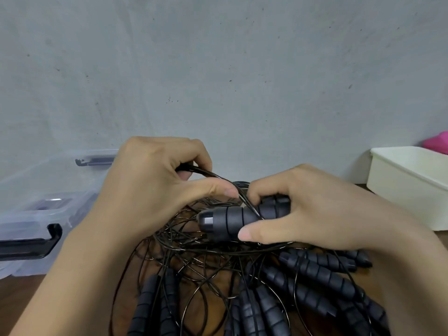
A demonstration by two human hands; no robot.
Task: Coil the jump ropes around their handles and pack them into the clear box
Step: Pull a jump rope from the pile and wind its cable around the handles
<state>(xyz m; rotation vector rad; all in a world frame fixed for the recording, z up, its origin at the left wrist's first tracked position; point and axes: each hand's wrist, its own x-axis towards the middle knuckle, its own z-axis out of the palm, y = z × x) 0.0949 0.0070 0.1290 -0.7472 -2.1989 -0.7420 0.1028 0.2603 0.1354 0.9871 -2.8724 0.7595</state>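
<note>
1. Left hand: fingers curled, thumb and forefinger pinching a thin black cord, raised above the pile
2. Right hand: wrapped round a dark ridged handle, thumb along the near side, fingers curled over the top. The handle lies roughly level, its capped end pointing left. A second handle seems to sit behind it, mostly hidden by the fingers
3. The cord runs from the left hand's pinch down and right, crossing over the held handle just beside the right forefinger
4. Below both hands, a tangled pile of jump ropes lies on the wooden table: loose black loops in the middle, and many ridged handles fanned out at lower centre and lower right
5. Clear box: far left on the table, against the wall, with black latches on it. It stands well apart from the held handle. Cannot tell whether its lid is closed
6. White bin at far right, with a pink object just behind it
</note>
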